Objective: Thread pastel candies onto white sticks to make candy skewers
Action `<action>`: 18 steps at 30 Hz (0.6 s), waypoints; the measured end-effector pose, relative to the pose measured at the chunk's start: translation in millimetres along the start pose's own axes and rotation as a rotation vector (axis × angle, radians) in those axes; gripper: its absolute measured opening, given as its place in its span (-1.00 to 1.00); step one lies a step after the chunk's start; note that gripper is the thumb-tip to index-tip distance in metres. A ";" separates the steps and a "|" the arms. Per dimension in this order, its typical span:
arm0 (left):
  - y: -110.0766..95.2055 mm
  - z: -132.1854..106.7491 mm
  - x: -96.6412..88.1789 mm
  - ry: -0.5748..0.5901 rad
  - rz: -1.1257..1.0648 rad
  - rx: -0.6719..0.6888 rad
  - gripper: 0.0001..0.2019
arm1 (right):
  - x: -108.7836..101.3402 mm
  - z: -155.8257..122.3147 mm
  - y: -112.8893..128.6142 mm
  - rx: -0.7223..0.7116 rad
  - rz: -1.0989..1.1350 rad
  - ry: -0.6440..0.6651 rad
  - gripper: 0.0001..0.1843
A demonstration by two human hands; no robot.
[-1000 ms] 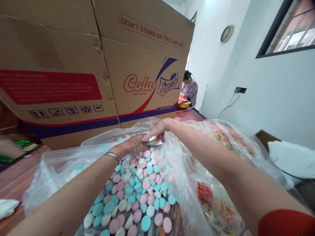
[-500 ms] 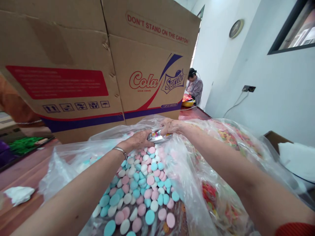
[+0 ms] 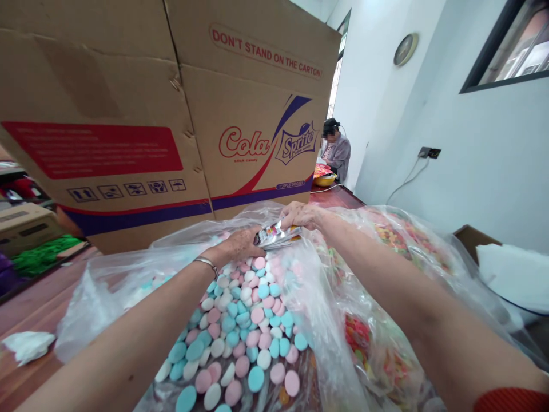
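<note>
Both hands meet at a small stack of shiny silver printed packets (image 3: 277, 236) above the far end of the candies. My left hand (image 3: 242, 243), with a bracelet at the wrist, grips the stack's left end, fingers closed. From the right, my right hand (image 3: 300, 216) pinches the packets' upper right side; some of its fingertips are hidden. Below lie many round pink, white and blue candies (image 3: 240, 326), spread on clear plastic. A crumpled clear plastic bag (image 3: 317, 309) runs along their right side.
A large cardboard carton (image 3: 253, 86) stands close behind the hands. Bags of colourful gummy candy (image 3: 360, 337) lie to the right. A crumpled white tissue (image 3: 30, 346) is on the table at left. Another person (image 3: 337, 149) sits beyond the carton near a yellow basin (image 3: 323, 180).
The silver packets have tilted and show more of their printed face between the hands. The whole view has shifted slightly, and more boxes appear at the far left.
</note>
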State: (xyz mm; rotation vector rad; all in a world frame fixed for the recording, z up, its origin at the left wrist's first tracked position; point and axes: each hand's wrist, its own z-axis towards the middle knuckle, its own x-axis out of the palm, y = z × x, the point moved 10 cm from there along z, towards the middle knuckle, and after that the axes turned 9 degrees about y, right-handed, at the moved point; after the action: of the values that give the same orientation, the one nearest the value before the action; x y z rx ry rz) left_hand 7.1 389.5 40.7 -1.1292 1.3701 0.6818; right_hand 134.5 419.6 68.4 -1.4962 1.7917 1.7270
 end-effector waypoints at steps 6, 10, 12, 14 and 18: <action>1.3 1.8 4.6 0.001 0.009 0.013 -0.49 | 13.0 -3.1 -14.5 0.117 -0.009 0.084 -0.68; -1.8 3.0 6.9 -0.007 0.028 0.029 -0.52 | 13.0 -4.1 -18.2 0.143 0.016 0.092 -0.85; -3.7 3.0 7.0 -0.011 0.035 0.027 -0.53 | 9.4 -4.5 -17.1 0.129 0.055 0.081 -0.89; -5.7 2.6 6.9 -0.014 0.040 0.023 -0.55 | 8.5 -5.3 -14.7 0.109 0.107 0.091 -0.89; -6.2 2.9 8.3 -0.015 0.049 -0.004 -0.63 | 12.0 -8.5 -6.9 0.059 0.193 0.113 -0.92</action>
State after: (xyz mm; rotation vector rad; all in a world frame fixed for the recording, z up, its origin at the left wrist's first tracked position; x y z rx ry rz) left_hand 15.0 387.9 33.6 -1.0944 1.3885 0.7272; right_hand 138.3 408.1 57.5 -1.4664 2.0882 1.6867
